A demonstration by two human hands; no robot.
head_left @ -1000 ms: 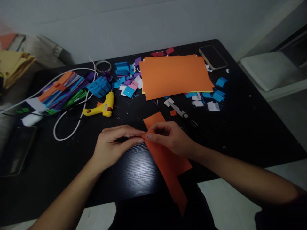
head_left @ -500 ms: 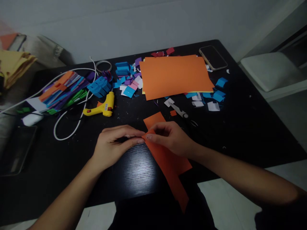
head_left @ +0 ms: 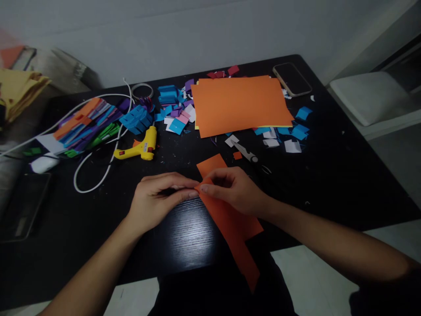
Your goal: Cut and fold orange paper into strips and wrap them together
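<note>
One orange paper strip (head_left: 226,226), six o'clock: right hand (head_left: 238,191) pinches its upper end, left hand (head_left: 149,199), nearly closed, meets its edge, grip unclear; its lower end now hangs nearer five, seemingly unsecured.

Scissors (head_left: 246,152) behind strip (head_left: 226,224), glue gun (head_left: 141,149) left

Black desk (head_left: 345,175), dim light. Right hand (head_left: 241,191): thumb and fingers pinch the upper end of an orange paper strip (head_left: 225,226); its lower end hangs past the near edge. Left hand (head_left: 154,199): fingertips meet that same end; grip unclear. Second orange piece (head_left: 209,164) lies flat beneath. Scissors (head_left: 247,152) just beyond right hand. Yellow glue gun (head_left: 140,148) beyond left. Farther back: stacked orange sheets (head_left: 241,105), blue scraps (head_left: 177,126), phone (head_left: 292,79).
</note>
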